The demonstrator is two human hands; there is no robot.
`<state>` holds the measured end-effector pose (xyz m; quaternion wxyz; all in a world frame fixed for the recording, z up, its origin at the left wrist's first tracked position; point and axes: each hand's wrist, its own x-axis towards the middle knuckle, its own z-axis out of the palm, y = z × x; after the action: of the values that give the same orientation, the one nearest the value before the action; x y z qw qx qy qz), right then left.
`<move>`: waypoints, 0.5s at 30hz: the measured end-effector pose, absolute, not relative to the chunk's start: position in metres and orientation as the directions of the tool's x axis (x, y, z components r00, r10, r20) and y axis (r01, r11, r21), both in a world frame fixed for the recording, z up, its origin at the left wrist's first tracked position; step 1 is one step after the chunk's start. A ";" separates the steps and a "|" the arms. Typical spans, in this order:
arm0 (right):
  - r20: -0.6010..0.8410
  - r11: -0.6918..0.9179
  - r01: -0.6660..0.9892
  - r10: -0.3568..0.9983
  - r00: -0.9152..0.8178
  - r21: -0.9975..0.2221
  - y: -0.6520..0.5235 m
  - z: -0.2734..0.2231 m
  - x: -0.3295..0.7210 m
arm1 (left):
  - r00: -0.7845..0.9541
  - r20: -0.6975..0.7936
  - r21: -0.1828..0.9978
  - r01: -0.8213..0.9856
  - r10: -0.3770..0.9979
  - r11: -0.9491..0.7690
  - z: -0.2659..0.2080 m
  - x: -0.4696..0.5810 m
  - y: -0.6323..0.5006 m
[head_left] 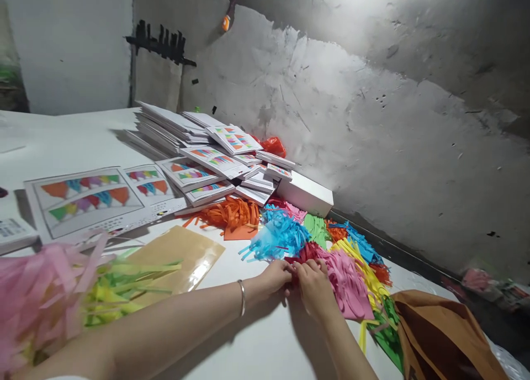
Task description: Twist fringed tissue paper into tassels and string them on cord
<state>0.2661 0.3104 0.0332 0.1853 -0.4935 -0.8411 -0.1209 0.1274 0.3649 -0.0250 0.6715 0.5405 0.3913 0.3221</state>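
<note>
My left hand (276,276), with a silver bangle at the wrist, has its fingers closed in a pinch on a dark red paper tassel (309,251). Right beside it, my right hand (311,283) is closed on the same red strips; its fingers partly hide them. A pink fringed tassel (348,283) lies against the right hand. Just beyond the hands sits a light blue tassel (279,233), with an orange one (232,214) to its left. Yellow strips (358,267) and a green piece (389,333) spread out on the right.
Stacked white packets with printed bunting pictures (211,162) stand at the back, near a white box (308,192). At left are a printed sheet (91,200), a tan envelope (178,253) and pink strips (41,297). A brown bag (447,330) is at front right, a wall behind.
</note>
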 end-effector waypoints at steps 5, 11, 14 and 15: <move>0.448 0.410 0.909 0.801 -0.396 0.070 0.299 0.030 0.280 | 0.491 -0.183 0.963 -0.086 0.852 0.256 -0.019 0.127 0.361; 0.411 0.499 0.865 0.779 -0.475 0.055 0.281 0.028 0.287 | 0.482 -0.136 0.961 -0.150 0.865 0.234 -0.017 0.130 0.357; 0.410 0.454 0.891 0.809 -0.420 0.016 0.284 0.024 0.282 | 0.489 -0.118 0.963 -0.155 0.864 0.220 -0.017 0.129 0.355; 0.415 0.436 0.900 0.818 -0.398 0.002 0.286 0.023 0.280 | 0.494 -0.113 0.965 -0.153 0.862 0.214 -0.016 0.128 0.354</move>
<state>0.2798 0.2859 0.0228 0.1794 -0.5186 -0.8283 -0.1134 0.1279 0.3545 -0.0163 0.6974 0.5104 0.3471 0.3641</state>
